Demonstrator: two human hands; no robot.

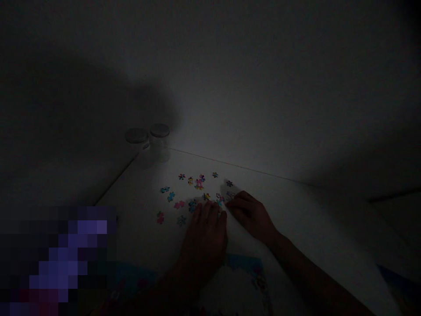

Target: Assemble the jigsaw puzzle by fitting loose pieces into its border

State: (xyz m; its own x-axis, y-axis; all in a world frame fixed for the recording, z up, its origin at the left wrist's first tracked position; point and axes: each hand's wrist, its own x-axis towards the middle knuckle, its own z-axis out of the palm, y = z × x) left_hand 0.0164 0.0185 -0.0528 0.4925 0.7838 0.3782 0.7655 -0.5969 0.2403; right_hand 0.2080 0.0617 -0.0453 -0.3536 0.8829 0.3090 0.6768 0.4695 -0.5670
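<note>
The scene is very dark. Several small colourful jigsaw pieces (198, 183) lie scattered on a white table (296, 210). My left hand (205, 230) lies palm down with its fingers stretched out, the fingertips touching pieces near the middle of the scatter. My right hand (250, 213) rests just to its right with the fingers curled toward the pieces (219, 198); whether it holds one is too dark to see. A partly assembled puzzle (243, 281) with a blue border lies near the front edge, under my left wrist.
Two clear jars with grey lids (137, 137) (159, 131) stand at the table's far left corner against the wall. A blurred purple patch covers the lower left. The wall fills the upper half of the view.
</note>
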